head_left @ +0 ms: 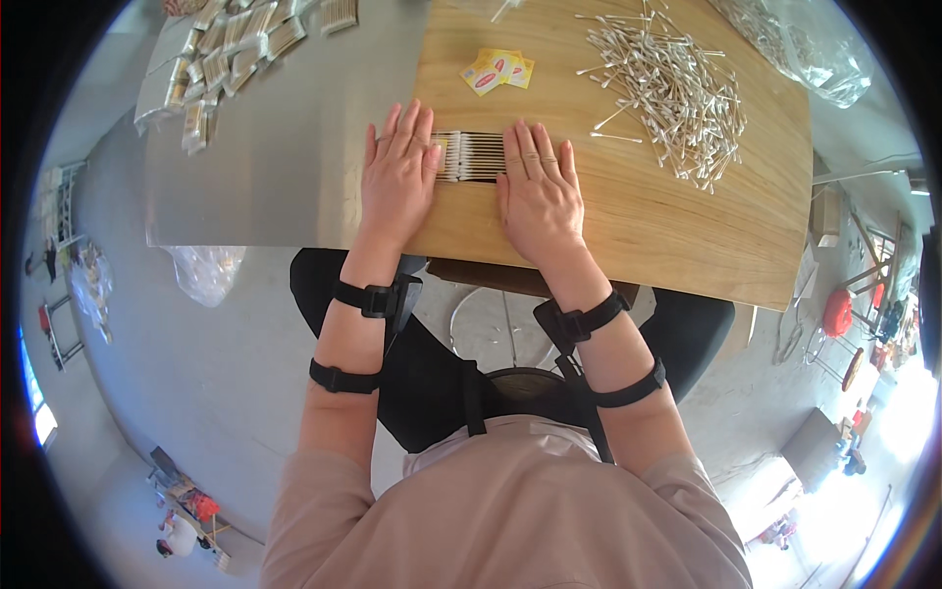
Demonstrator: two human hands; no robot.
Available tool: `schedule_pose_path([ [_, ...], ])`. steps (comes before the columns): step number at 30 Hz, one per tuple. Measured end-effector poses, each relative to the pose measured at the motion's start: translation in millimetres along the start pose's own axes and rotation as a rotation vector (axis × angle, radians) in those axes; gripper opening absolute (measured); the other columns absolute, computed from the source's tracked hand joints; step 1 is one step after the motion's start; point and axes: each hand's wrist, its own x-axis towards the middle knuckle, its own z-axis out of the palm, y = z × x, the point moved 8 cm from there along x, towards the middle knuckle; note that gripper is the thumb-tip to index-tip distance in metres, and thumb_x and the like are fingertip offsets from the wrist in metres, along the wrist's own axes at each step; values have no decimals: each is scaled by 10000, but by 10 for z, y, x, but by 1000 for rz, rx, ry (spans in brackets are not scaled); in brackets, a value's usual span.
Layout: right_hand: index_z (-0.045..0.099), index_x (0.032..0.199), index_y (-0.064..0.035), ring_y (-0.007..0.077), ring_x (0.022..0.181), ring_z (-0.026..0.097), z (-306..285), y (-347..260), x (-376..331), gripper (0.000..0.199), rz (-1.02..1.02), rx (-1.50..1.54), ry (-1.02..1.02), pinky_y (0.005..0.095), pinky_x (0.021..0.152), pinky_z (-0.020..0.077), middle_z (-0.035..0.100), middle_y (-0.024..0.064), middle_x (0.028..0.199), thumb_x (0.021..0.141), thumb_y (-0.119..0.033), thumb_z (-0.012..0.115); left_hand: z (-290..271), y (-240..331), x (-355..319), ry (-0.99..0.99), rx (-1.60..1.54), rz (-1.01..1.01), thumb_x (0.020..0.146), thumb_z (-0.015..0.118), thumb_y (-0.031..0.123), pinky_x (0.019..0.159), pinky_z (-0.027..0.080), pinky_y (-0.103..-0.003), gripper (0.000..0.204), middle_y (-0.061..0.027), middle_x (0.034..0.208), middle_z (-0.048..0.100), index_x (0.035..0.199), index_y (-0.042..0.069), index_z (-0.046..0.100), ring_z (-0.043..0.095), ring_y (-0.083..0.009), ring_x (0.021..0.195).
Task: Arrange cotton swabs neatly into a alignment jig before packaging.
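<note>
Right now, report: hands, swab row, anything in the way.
Left hand and right hand flat, palms down, at either end of the cotton swab row. Swabs lie side by side. Off the row: yellow cards beyond, cotton swab pile to the right.

Tabletop (667,231) is smooth, satiny wood, kinda shiny metal-looking sheet (270,167) at 10 o'clock, crinkly glossy plastic bag (810,49) at 2, matt cloth shirt (520,510) at 6.
</note>
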Motion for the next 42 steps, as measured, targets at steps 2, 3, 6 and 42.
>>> schedule_pose_path([
  [2, 485, 1429, -42, 254, 1398, 425, -2, -14, -1, 533, 0, -4, -4, 486, 1181, 273, 480, 87, 1491, 938, -230, 567, -13, -12, -7, -13, 14, 6, 1047, 431, 274, 1191, 234, -486, 450, -40, 1527, 438, 1466, 113, 463, 355, -240, 1438],
  [3, 485, 1429, -42, 254, 1398, 425, 0, -13, -4, 533, 1, -3, -4, 486, 1181, 273, 480, 87, 1491, 938, -230, 567, -9, -11, -10, -25, 26, 11, 1046, 432, 272, 1191, 235, -487, 445, -37, 1523, 443, 1460, 113, 471, 354, -240, 1438],
  [6, 478, 1435, -42, 251, 1404, 418, -1, -24, 2, 541, -5, 0, -2, 485, 1185, 266, 478, 84, 1493, 938, -236, 568, 26, 47, -12, -41, 68, 55, 1045, 435, 269, 1195, 222, -486, 437, -28, 1521, 447, 1450, 114, 484, 354, -235, 1438],
  [42, 469, 1444, -47, 247, 1420, 396, 93, -150, 29, 555, 17, 13, -45, 484, 1190, 255, 462, 80, 1507, 925, -211, 583, 79, -152, -20, 16, -344, 21, 1055, 405, 284, 1185, 254, -483, 443, -66, 1534, 427, 1450, 99, 483, 355, -307, 1434],
])
